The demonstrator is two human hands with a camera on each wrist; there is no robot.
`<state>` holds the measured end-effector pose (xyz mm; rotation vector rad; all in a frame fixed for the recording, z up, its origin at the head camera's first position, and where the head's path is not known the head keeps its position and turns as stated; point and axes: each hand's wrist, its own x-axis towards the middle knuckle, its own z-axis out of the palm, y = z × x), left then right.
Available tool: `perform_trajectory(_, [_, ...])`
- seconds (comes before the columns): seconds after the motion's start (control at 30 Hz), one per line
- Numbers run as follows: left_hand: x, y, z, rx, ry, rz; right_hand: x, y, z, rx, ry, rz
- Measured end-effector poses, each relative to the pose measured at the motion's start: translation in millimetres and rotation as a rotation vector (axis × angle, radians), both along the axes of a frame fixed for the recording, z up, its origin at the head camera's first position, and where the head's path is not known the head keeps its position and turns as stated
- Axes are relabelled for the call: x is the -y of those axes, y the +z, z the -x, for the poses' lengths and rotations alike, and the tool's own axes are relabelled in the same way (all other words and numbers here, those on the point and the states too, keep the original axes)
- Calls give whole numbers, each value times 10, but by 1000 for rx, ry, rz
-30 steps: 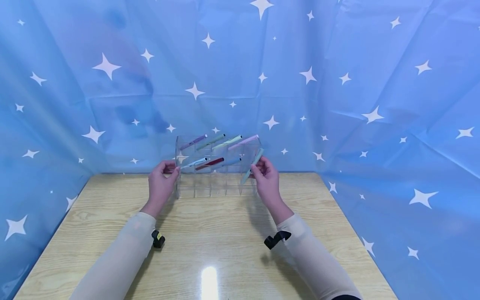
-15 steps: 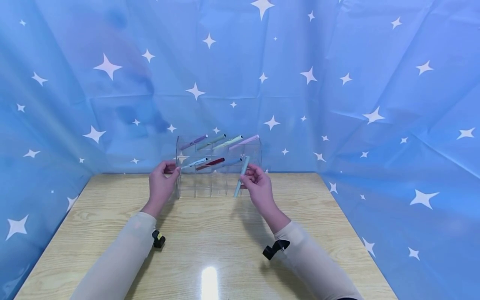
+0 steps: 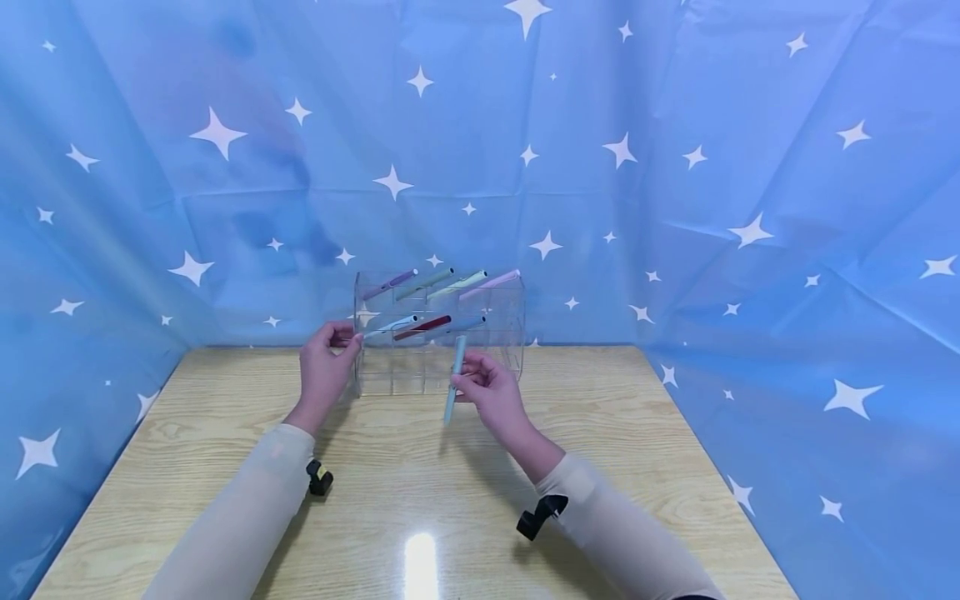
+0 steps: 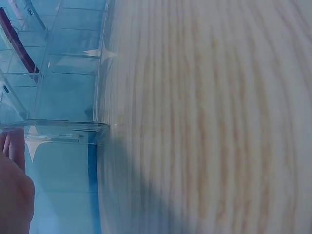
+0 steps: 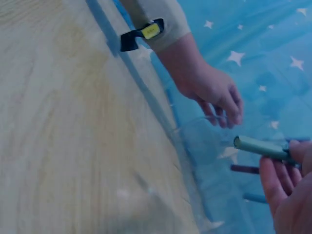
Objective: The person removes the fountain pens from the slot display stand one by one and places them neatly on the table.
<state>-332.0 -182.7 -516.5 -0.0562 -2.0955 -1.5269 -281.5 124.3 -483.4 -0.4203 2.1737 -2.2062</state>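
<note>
Teal pen [image 3: 457, 358] sits pinched in our right hand [image 3: 495, 396], in front of the clear rack [image 3: 407, 383] near the surface's [image 3: 367, 517] far edge; our left hand [image 3: 324, 367] grips the rack's left side. 7 other pens [image 3: 423, 327] lie racked; we judge only this 1 is left to handle.

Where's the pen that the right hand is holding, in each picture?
Head: the pen is below the middle, slightly left.
Left wrist: not in it.
Right wrist: on the right, just below halfway down.
Shared landmark: the left hand shows in all three.
</note>
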Motion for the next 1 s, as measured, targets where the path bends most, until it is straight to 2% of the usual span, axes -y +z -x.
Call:
perform_trajectory(0.33, [-20,-8,7,-14,4,5,214,-223,-86,83,86,-73])
perform_trajectory(0.63, [-9,-23,9,6,18,14,399,-409,-146,95,194,-98])
perform_trajectory(0.87, [0,-22,14,-8,1,9,536,-517,-126,130,225,-157])
perform_trajectory(1.0, [4,-26,20,-20,3,21,635,-531,-123,151,219,-188])
